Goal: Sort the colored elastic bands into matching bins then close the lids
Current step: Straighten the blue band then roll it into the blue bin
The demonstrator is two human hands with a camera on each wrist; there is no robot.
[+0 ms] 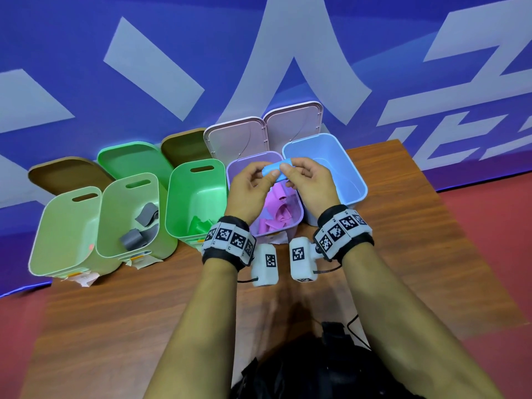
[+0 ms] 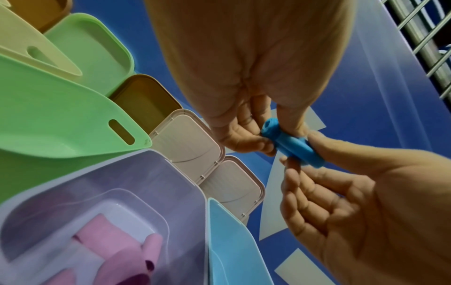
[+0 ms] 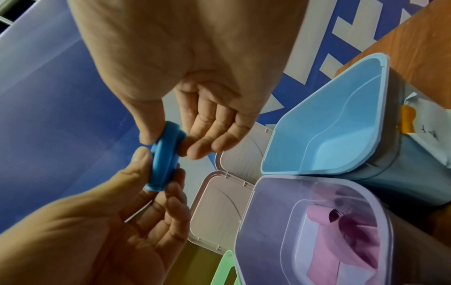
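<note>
Both hands pinch one rolled blue band (image 1: 274, 171) between thumb and fingertips: the left hand (image 1: 250, 191) has its left end, the right hand (image 1: 309, 182) its right end, the other fingers of each loosely curled. The band hangs in the air above the back edge of the purple bin (image 1: 298, 220), just left of the blue bin (image 1: 357, 180), and touches neither. The blue bin looks bare inside as far as the views reach, so this is likely the first band bound for it. To do the step well, let the left hand give up its end first and keep the right hand's pinch firm, since that hand is nearer the target; then carry the band rightward over the blue rim and let go only once it is well past the wall shared with the purple bin, low enough that a springy roll will not bounce out. The purple bin already holds pink bands (image 1: 276, 217), the bright green bin (image 1: 184, 197) green ones, the next pale green bin (image 1: 115, 214) grey ones. All lids (image 1: 236, 136) stand propped open behind the row on the wooden table (image 1: 403, 240), so closing is still to come.
</note>
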